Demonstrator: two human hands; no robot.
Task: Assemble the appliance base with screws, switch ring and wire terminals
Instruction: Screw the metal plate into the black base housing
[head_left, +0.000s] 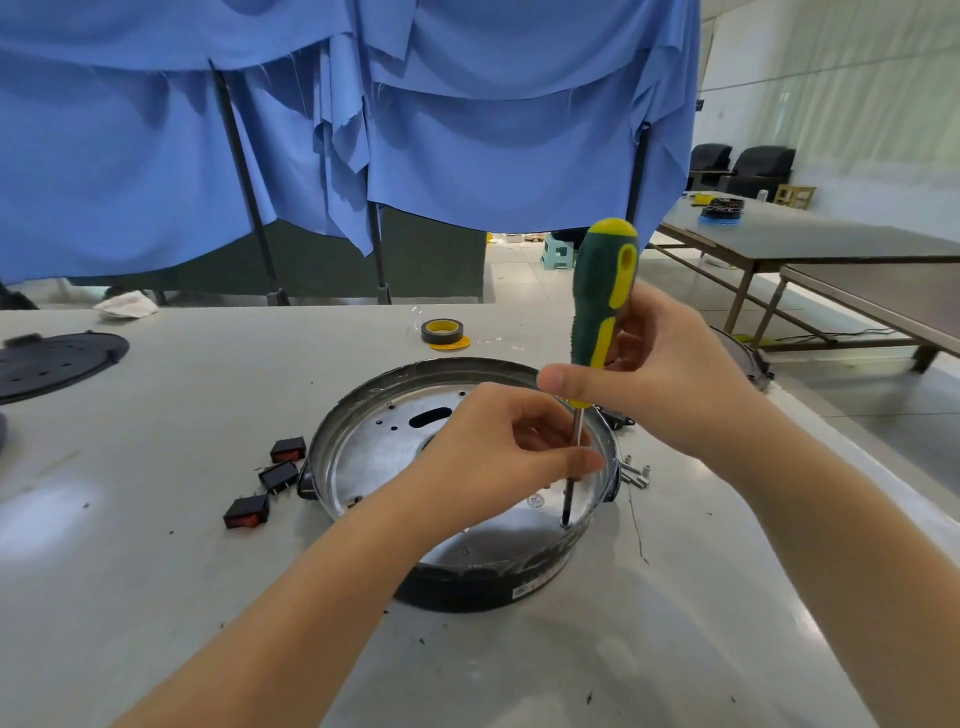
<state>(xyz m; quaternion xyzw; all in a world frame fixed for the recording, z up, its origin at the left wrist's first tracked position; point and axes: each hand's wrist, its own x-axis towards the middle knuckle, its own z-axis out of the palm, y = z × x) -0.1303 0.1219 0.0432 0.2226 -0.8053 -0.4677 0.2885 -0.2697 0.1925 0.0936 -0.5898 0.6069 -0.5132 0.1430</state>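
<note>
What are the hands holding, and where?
Both hold the screwdriver: the right hand grips its green and yellow handle, and the left hand pinches its metal shaft with its fingers.

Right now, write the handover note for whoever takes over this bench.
Right hand grips the screwdriver handle, upright.
Left hand pinches its shaft, steadying the tip at a hole near the right inner edge of the metal base.
Three switches lie left of the base, loose metal parts right, tape behind.
Screw driving is under way; switches are not yet fitted. Wiring can't be judged.
</note>
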